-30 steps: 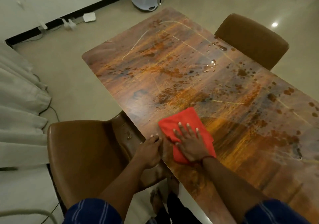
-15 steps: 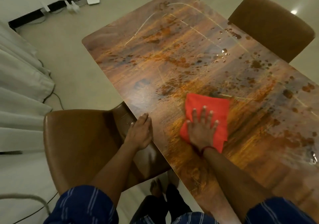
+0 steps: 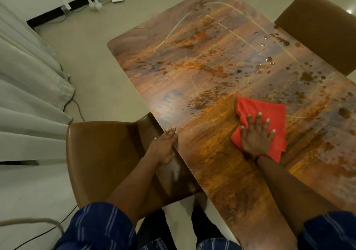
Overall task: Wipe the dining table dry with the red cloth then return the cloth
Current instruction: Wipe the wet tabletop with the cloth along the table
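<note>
The red cloth (image 3: 269,111) lies flat on the wooden dining table (image 3: 202,72), right of its middle. My right hand (image 3: 256,134) presses down on the cloth with fingers spread, covering its near left part. My left hand (image 3: 163,147) rests flat against the table's near left edge, fingers together, holding nothing. Water drops (image 3: 269,60) glisten on the far right part of the tabletop, beyond the cloth.
A brown chair (image 3: 107,159) stands at the table's left edge beside my left hand. A second brown chair (image 3: 323,28) is at the far right side. Curtains (image 3: 28,88) hang on the left; cables and a power strip (image 3: 96,4) lie on the floor.
My right hand has slid the cloth away from the near edge and to the right across the table. My left hand opened flat against the table edge.
</note>
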